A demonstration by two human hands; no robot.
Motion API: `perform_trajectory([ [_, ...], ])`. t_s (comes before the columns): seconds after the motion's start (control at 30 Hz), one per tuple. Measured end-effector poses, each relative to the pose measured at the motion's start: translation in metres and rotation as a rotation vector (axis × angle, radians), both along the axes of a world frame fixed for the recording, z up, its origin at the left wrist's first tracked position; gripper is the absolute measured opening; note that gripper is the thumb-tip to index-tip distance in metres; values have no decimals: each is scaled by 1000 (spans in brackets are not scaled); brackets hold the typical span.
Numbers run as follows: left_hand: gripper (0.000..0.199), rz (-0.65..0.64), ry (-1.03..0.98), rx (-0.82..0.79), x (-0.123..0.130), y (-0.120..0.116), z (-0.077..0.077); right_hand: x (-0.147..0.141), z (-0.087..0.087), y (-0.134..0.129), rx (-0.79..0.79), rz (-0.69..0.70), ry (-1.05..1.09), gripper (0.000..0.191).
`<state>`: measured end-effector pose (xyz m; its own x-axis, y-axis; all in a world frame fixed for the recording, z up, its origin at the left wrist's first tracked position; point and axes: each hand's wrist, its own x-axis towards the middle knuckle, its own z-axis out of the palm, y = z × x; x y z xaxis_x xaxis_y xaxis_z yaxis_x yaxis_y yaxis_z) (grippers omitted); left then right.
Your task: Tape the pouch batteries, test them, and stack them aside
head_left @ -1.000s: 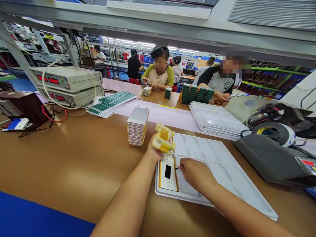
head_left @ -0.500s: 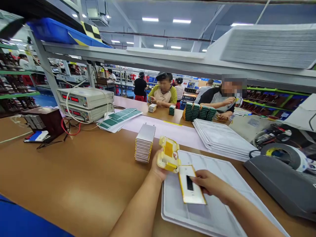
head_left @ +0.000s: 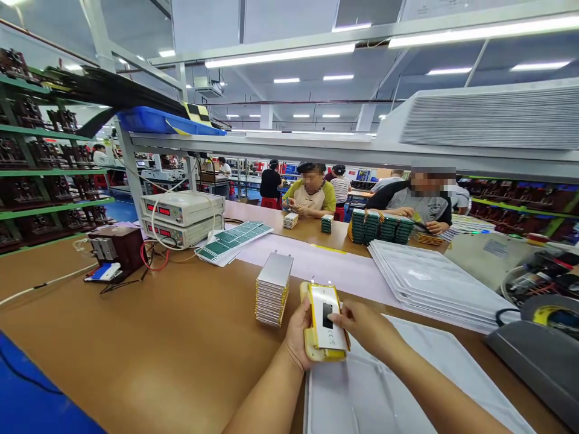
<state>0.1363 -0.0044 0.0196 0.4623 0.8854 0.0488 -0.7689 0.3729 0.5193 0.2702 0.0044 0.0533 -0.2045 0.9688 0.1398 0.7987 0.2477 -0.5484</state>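
My left hand is wrapped round a cream and yellow holder, keeping it tilted above the table. Over the holder lies a flat white battery cell with yellow edges, two small tabs at its far end and printed marks. A black rectangular patch sits on the cell's face. My right hand pinches the cell at its right side, thumb by the patch; the fingers beneath are partly hidden. Just left of my hands stands a tall stack of silver battery cells.
A white tray lies under my right forearm. More white trays are stacked beyond it. Green-printed sheets and two stacked meters are at the left. A grey tape dispenser stands right. Two people sit opposite.
My right hand has brought the battery cell from over the tray up and left onto the holder. The holder has turned in my left hand. The camera view has tilted upward.
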Motion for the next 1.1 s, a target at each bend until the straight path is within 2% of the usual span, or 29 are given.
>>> perform_trajectory([
  [0.07, 47, -22, -22, 19, -1, 3, -2, 9, 2, 0, 49, -50, -110, 31],
  [0.13, 52, -29, -6, 10, -2, 7, -5, 20, 6, 4, 28, -79, -163, 34],
  [0.23, 57, -23, 35, -44, -1, 11, -10, 35, 7, 13, -13, -108, -190, 34],
  [0.33, 51, 19, 60, -109, 2, 10, -10, 46, 2, 25, -16, -155, -192, 33],
  [0.47, 41, 225, 315, -205, 4, 6, -1, 44, -13, 37, 22, -181, -311, 20],
  [0.57, 50, 424, 517, -158, 4, 4, 6, 32, -25, 42, 51, -118, -398, 15],
  [0.67, 63, 502, 614, -88, 4, 4, 9, 20, -34, 45, 73, -83, -443, 13],
  [0.83, 61, 449, 640, -95, 3, 5, 8, 16, -38, 50, 42, -56, -509, 10],
  [1.1, 53, 434, 484, -236, -2, 8, 13, 15, -37, 45, 9, -117, -479, 11],
])
